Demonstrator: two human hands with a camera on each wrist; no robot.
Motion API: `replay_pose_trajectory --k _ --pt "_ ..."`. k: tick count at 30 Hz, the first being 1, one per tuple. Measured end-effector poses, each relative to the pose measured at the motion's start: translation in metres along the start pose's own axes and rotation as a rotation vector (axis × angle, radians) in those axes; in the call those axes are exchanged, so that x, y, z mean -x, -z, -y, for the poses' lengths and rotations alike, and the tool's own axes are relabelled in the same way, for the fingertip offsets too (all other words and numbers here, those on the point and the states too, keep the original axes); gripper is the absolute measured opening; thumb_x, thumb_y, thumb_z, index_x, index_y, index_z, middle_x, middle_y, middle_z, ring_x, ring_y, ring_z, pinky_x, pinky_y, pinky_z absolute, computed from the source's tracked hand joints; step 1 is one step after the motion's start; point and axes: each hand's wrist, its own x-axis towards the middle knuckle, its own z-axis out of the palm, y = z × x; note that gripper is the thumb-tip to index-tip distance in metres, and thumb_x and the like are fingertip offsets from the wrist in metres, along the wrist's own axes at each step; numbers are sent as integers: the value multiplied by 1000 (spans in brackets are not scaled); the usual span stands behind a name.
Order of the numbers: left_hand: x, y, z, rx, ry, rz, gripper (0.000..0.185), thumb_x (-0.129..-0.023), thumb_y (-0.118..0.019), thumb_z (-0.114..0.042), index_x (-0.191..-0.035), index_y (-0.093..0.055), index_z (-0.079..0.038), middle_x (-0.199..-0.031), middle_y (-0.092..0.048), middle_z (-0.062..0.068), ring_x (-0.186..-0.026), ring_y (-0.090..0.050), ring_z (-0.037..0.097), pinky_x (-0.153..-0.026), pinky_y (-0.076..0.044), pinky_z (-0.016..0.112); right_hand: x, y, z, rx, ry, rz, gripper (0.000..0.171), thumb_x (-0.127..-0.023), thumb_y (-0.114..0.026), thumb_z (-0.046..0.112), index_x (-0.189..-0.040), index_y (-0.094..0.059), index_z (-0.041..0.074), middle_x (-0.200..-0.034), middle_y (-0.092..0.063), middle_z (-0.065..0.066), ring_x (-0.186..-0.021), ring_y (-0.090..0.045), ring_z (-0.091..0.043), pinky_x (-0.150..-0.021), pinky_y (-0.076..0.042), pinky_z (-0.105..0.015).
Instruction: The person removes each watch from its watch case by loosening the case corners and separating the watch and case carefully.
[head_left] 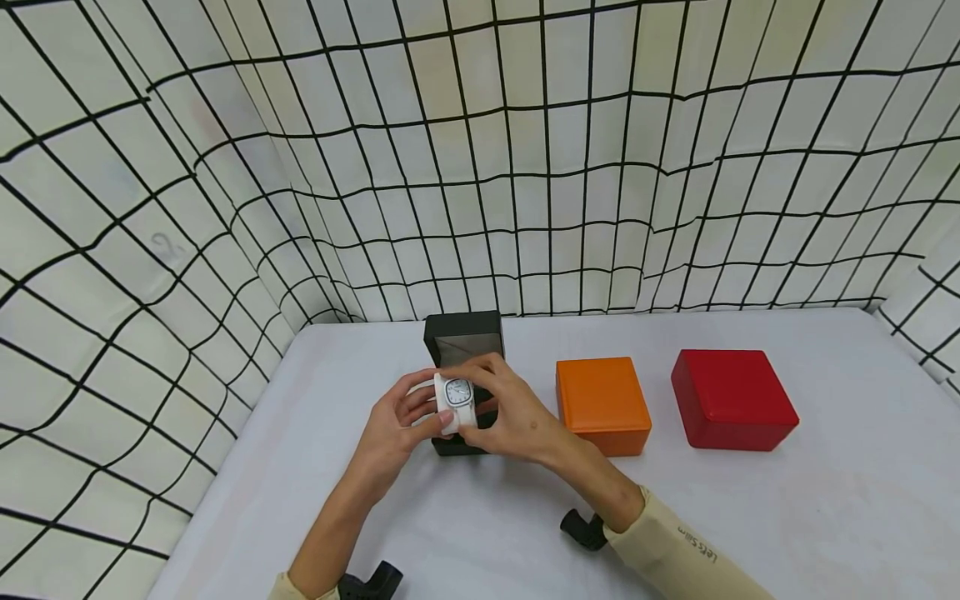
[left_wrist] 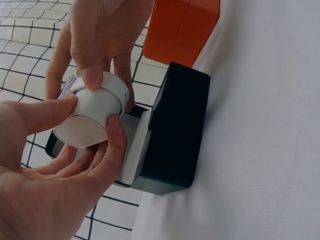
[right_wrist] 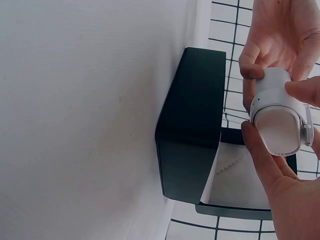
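One white square-faced wristwatch on its pillow (head_left: 457, 400), one open black box (head_left: 463, 348), one closed orange box (head_left: 602, 404), one closed red box (head_left: 732, 399).

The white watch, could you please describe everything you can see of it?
The white watch has a rounded-square pale dial in a silvery rim and a smooth white strap, wrapped round a pale cushion. Both hands pinch it, left hand and right hand, above the open black box, dial facing up toward the head camera.
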Motion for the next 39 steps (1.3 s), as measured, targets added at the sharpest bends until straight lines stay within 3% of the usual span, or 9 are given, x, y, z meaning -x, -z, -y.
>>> replay_pose_trajectory --k 39 --pt "1 0 0 2 3 17 67 -95 -72 -7 -154 -40 -12 -152 -57 17 -135 -58 27 -92 -56 20 1 3 -1 8 31 19 68 -81 -75 5 -145 -61 20 -140 -51 -11 -124 -57 -25 -89 -62 -34"
